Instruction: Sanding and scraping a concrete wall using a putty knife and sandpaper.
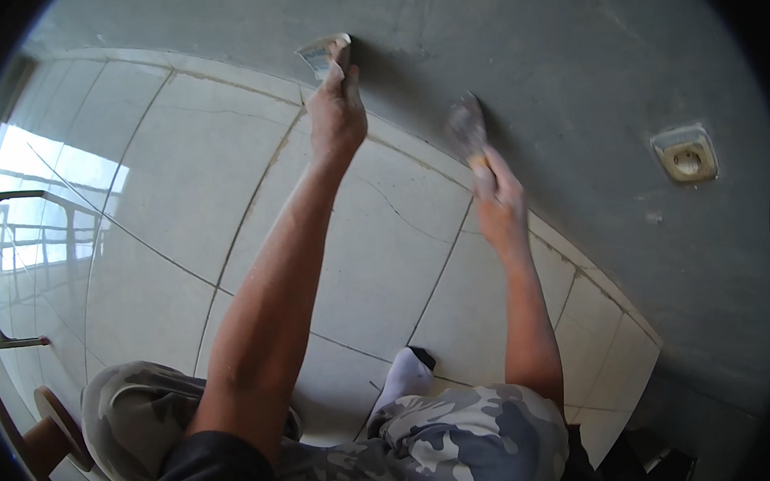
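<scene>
My left hand (338,120) reaches out to the grey wall (549,45), close above the tile skirting. Its fingers are closed on a folded whitish sheet (319,58) with a bluish face, which lies against the wall or very near it; whether it is sandpaper I cannot tell. Farther right, my right hand (501,198) grips a putty knife (468,130) by its yellowish handle. The metal blade is blurred by motion and points up at the wall, its tip at or close to the surface.
Below the wall runs a floor of large pale tiles (360,268), with a sock-covered foot (408,376) on it. A power socket (687,160) sits in the wall at right. At left are a metal frame (34,193) and a brown spool-like object (57,428).
</scene>
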`<action>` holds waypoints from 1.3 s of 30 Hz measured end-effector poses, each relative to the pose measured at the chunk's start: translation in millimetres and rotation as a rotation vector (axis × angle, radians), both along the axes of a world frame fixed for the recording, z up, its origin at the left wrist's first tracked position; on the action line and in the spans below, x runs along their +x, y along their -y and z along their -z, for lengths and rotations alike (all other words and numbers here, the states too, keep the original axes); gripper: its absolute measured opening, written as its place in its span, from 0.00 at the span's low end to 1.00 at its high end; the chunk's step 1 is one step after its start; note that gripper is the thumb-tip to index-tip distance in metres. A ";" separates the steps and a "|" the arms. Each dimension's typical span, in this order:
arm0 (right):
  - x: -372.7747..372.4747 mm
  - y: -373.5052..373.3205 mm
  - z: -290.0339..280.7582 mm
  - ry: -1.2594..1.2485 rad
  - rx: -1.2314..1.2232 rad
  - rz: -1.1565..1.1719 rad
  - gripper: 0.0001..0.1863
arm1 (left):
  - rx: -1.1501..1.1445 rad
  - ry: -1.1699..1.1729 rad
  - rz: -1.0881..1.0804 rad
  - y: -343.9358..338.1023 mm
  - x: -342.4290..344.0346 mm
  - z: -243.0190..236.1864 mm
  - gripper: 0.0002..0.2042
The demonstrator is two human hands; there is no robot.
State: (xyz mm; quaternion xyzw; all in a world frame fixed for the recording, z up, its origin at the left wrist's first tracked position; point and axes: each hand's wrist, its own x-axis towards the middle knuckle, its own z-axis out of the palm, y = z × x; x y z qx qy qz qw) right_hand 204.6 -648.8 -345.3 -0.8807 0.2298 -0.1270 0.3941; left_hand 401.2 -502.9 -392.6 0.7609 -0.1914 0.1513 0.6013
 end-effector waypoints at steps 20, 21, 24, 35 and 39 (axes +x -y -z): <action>-27.3 22.3 2.6 -0.052 0.020 0.165 0.19 | 0.116 -0.125 -0.020 15.0 -10.4 -11.8 0.18; -13.4 22.9 4.8 -0.056 0.023 0.165 0.19 | 0.119 -0.129 -0.020 15.3 -6.1 -13.5 0.18; 13.6 14.8 10.0 0.059 -0.095 -0.030 0.19 | 0.114 -0.196 0.051 2.6 2.7 -25.8 0.19; 9.6 6.3 8.2 0.007 -0.012 0.003 0.21 | 0.110 0.029 -0.002 6.1 2.8 -3.9 0.19; -4.5 10.5 2.8 -0.134 0.021 0.100 0.18 | 0.118 0.231 -0.115 10.6 4.3 6.3 0.19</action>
